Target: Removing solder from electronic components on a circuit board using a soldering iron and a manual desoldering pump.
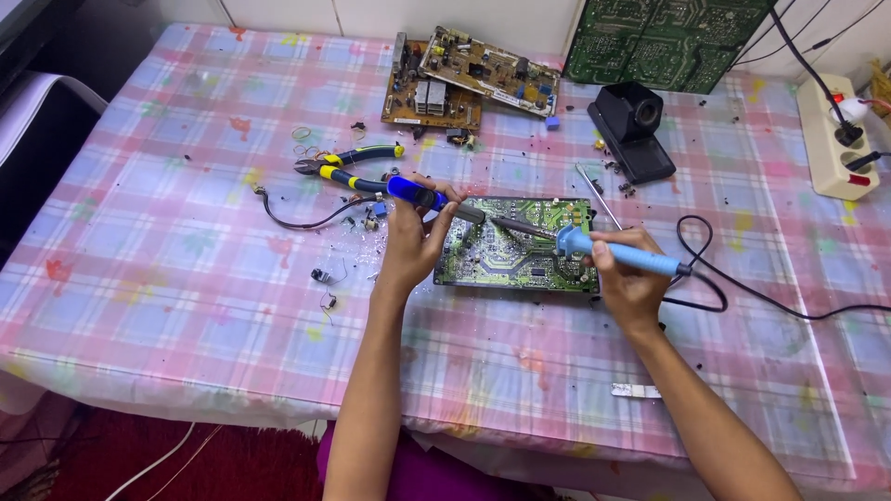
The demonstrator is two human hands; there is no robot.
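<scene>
A green circuit board (pixel 520 246) lies flat near the middle of the tabletop (pixel 186 278), which is covered with a pink and blue checked cloth. Both hands work over it. The right hand (pixel 631 283) is closed around the light blue handle of a soldering iron (pixel 603 250), whose dark tip slants leftward and down onto the board's upper middle. The left hand (pixel 408 246) is wrapped around a dark blue tool with a grey tip (pixel 432 199) (possibly a desoldering pump, though its exact kind is hard to tell), the tip resting at the board's upper left edge, close to the iron's tip.

The iron's black cord (pixel 742 288) loops off the right side of the board and runs toward the right edge. Just left of the left hand lie blue-and-yellow pliers (pixel 348 167), a short black wire (pixel 297 218) and small loose components. Behind the board, a thin metal rod (pixel 599 195) lies aslant beside a black stand (pixel 636 130). Farther back rest two brown circuit boards (pixel 464 79), one overlapping the other, and a large green board (pixel 664 42) leans upright. A cream power strip (pixel 831 139) sits at the far right.
</scene>
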